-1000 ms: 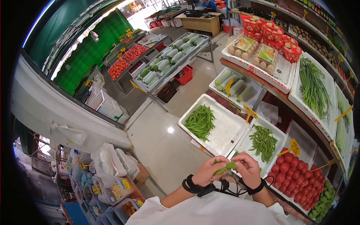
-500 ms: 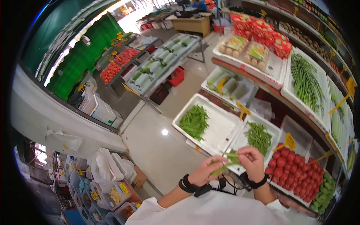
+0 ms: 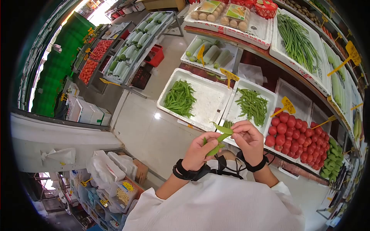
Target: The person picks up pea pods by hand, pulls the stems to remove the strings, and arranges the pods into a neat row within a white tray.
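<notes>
My left hand (image 3: 197, 153) is closed around a few flat green pea pods (image 3: 214, 150), which look like snow peas. Between both hands lies another snow pea pod (image 3: 223, 129), its right end pinched by the fingertips of my right hand (image 3: 249, 142). Just beyond my hands, a white foam box (image 3: 214, 101) has a heap of similar snow peas (image 3: 180, 98) at its left side. To its right, a second white box (image 3: 231, 115) holds slimmer green pods (image 3: 252, 106), with a small bunch partly hidden behind my right hand.
Red tomatoes (image 3: 296, 134) fill a tray at my right. Cartons of eggs (image 3: 235, 17) and long green stalks (image 3: 298, 40) lie on the upper shelf. Zucchini-like vegetables (image 3: 211, 53) sit below it. Clear bins (image 3: 122, 196) stand at lower left. Yellow price tags (image 3: 230, 77) stick up between boxes.
My view has tilted downward, so the stall appears higher and further left. Both hands stay together at the pods; the pod between them now lies more stretched out and shows more clearly.
</notes>
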`<state>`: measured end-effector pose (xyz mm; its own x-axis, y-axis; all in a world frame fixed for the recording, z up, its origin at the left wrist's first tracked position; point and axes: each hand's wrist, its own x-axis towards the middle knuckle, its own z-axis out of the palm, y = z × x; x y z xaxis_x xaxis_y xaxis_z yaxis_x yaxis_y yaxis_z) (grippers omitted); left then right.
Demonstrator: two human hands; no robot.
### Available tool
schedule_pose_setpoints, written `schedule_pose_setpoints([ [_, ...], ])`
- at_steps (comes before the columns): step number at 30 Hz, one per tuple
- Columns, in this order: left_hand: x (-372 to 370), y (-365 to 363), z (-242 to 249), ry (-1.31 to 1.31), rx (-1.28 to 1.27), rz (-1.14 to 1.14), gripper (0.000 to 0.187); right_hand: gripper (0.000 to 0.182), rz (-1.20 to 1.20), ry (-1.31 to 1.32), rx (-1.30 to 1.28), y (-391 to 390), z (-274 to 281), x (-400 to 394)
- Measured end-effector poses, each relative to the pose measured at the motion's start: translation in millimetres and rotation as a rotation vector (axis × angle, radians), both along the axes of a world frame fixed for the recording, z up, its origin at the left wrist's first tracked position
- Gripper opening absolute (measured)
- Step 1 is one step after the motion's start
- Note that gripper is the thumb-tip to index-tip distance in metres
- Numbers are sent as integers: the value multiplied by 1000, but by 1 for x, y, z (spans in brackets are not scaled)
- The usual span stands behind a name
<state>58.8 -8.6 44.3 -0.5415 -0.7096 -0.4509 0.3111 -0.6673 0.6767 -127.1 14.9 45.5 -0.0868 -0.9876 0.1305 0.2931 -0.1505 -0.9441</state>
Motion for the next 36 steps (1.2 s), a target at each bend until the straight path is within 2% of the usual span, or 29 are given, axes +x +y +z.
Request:
schedule_pose_setpoints([
  [4,-4,1,-8,4,-34,-156,17,14,-59,34,41,6,-5,-4],
  [9,-10,-1,-8,13,29,-39,13,9,-251,-109,236,11,-15,-19],
  [13,-22,-2,-7,61,-21,79,12,14,-52,-108,315,20,-22,-22],
  [18,-36,-5,-15,43,-33,-1,13,20,149,-118,341,31,-37,-18],
  [21,-44,-5,-23,-16,2,-35,13,20,118,-160,439,34,-57,-38],
  [22,-46,-5,-25,-20,13,-37,13,17,16,-238,468,33,-66,-47],
  [25,-51,-7,-24,-31,36,-38,14,18,-281,-125,568,34,-141,-95],
  [26,-51,-8,-25,-37,43,-40,15,18,-422,-92,636,37,-178,-112],
  [28,-53,-9,-23,-67,28,-26,15,18,-553,83,750,52,-254,-152],
  [30,-53,-10,-24,-93,15,-4,15,16,-617,272,857,67,-305,-175],
  [32,-53,-10,-26,-117,4,23,15,16,-573,532,950,76,-342,-183],
  [33,-53,-10,-27,-125,6,24,15,16,-546,662,993,77,-348,-184],
  [36,-55,-10,-24,-154,13,35,15,14,-479,816,1095,70,-379,-184],
])
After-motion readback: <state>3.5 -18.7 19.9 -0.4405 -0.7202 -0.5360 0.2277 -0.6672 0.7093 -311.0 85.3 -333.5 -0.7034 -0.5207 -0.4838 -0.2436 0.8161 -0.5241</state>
